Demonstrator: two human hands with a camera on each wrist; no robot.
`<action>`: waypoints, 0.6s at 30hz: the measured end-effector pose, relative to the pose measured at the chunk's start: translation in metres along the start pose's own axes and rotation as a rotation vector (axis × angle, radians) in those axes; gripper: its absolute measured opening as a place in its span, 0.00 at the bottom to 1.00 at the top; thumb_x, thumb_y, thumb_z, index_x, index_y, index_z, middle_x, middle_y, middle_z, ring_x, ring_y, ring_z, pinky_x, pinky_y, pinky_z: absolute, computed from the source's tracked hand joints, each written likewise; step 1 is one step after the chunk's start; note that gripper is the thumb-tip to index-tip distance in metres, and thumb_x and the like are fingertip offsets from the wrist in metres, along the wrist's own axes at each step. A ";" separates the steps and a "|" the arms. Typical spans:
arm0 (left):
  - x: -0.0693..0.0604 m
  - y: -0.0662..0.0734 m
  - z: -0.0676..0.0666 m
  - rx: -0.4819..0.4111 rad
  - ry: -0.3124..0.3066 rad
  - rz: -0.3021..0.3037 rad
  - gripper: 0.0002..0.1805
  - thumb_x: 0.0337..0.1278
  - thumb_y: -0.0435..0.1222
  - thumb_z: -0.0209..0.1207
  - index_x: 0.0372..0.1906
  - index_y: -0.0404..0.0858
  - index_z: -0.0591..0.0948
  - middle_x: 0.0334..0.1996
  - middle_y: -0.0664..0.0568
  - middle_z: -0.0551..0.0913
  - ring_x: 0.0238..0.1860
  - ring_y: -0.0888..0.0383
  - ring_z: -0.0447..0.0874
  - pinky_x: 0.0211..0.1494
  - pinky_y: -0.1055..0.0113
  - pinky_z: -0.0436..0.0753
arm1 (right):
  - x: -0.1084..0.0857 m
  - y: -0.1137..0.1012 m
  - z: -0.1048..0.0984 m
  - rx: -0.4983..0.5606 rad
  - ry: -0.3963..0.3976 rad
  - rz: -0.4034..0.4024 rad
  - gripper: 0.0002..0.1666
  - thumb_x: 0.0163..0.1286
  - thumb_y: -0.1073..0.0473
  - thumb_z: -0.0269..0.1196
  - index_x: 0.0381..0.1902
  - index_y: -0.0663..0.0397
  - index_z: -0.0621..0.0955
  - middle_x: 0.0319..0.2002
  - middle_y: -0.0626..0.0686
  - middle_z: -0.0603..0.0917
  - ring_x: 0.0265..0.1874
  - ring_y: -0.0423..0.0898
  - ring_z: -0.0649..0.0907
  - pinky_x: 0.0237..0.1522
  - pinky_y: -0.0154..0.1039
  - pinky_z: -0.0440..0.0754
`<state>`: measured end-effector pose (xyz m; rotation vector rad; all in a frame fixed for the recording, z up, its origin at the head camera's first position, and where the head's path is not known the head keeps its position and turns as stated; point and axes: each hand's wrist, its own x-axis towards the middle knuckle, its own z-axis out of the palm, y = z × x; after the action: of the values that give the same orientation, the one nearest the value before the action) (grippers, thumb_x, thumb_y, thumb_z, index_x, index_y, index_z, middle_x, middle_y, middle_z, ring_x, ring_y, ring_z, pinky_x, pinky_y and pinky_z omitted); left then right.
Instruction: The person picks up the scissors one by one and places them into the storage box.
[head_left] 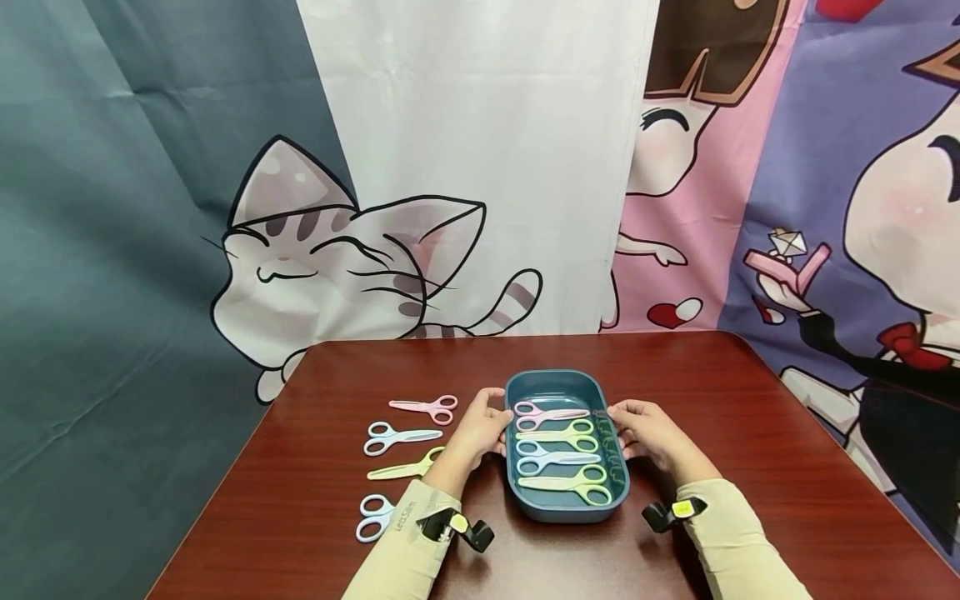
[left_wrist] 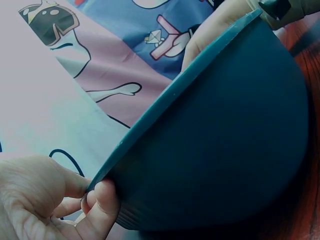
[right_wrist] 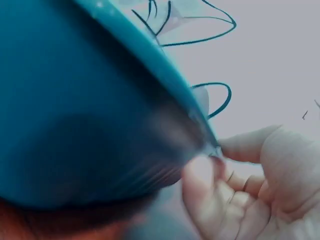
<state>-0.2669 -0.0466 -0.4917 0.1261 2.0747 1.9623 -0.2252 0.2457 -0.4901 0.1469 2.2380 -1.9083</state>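
Note:
A dark teal plastic box (head_left: 570,513) with rounded corners is between both hands. Inside it several small scissors lie in a column: pink scissors (head_left: 551,415), blue scissors (head_left: 558,458) and yellow-green ones (head_left: 566,482). My left hand (head_left: 480,429) pinches the box's left rim between thumb and fingers, as the left wrist view also shows at the box wall (left_wrist: 215,135). On the opposite side my right hand (head_left: 651,433) pinches the right rim. In the right wrist view the thumb is at the rim and curled fingers (right_wrist: 200,185) press the outer wall.
Left of the box, more scissors lie on the reddish-brown table (head_left: 300,500): a pink pair (head_left: 431,409), a blue pair (head_left: 401,437), a yellow-green pair (head_left: 401,471) and another blue pair (head_left: 375,518), partly behind the left sleeve. A cartoon-printed curtain (head_left: 480,125) hangs behind.

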 end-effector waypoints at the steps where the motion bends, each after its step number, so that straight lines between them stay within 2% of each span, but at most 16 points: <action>1: 0.000 0.000 0.000 0.000 -0.001 0.002 0.23 0.72 0.28 0.54 0.68 0.36 0.66 0.30 0.42 0.76 0.16 0.60 0.70 0.14 0.71 0.76 | 0.002 0.003 0.000 0.023 -0.016 -0.007 0.16 0.78 0.57 0.56 0.48 0.69 0.75 0.27 0.53 0.80 0.19 0.42 0.79 0.20 0.35 0.83; 5: 0.000 0.000 -0.001 -0.001 -0.006 0.008 0.24 0.72 0.28 0.54 0.68 0.36 0.66 0.32 0.40 0.77 0.16 0.59 0.70 0.14 0.71 0.77 | 0.007 0.013 0.000 0.087 -0.075 -0.062 0.15 0.78 0.57 0.57 0.47 0.68 0.73 0.26 0.50 0.80 0.15 0.39 0.77 0.16 0.32 0.79; 10: 0.000 0.000 -0.002 0.002 -0.009 0.011 0.23 0.72 0.28 0.53 0.68 0.36 0.66 0.35 0.36 0.78 0.16 0.59 0.70 0.15 0.70 0.77 | 0.011 0.024 0.003 0.265 -0.135 -0.092 0.08 0.79 0.58 0.56 0.42 0.57 0.72 0.22 0.47 0.78 0.13 0.36 0.74 0.14 0.28 0.74; 13: 0.000 0.000 -0.002 0.015 -0.008 0.013 0.23 0.72 0.28 0.54 0.68 0.36 0.66 0.35 0.36 0.78 0.17 0.59 0.70 0.15 0.70 0.77 | 0.012 0.030 0.004 0.367 -0.163 -0.101 0.05 0.79 0.59 0.54 0.41 0.53 0.74 0.23 0.46 0.79 0.13 0.35 0.75 0.14 0.27 0.74; 18: 0.000 0.000 -0.005 0.069 -0.002 0.020 0.24 0.71 0.30 0.56 0.67 0.36 0.66 0.34 0.38 0.78 0.17 0.60 0.71 0.15 0.70 0.78 | 0.015 0.038 0.004 0.453 -0.181 -0.116 0.06 0.81 0.60 0.52 0.42 0.55 0.75 0.25 0.47 0.84 0.16 0.36 0.79 0.16 0.28 0.79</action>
<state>-0.2681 -0.0510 -0.4916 0.1631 2.1483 1.9022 -0.2315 0.2475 -0.5301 -0.0911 1.7060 -2.3579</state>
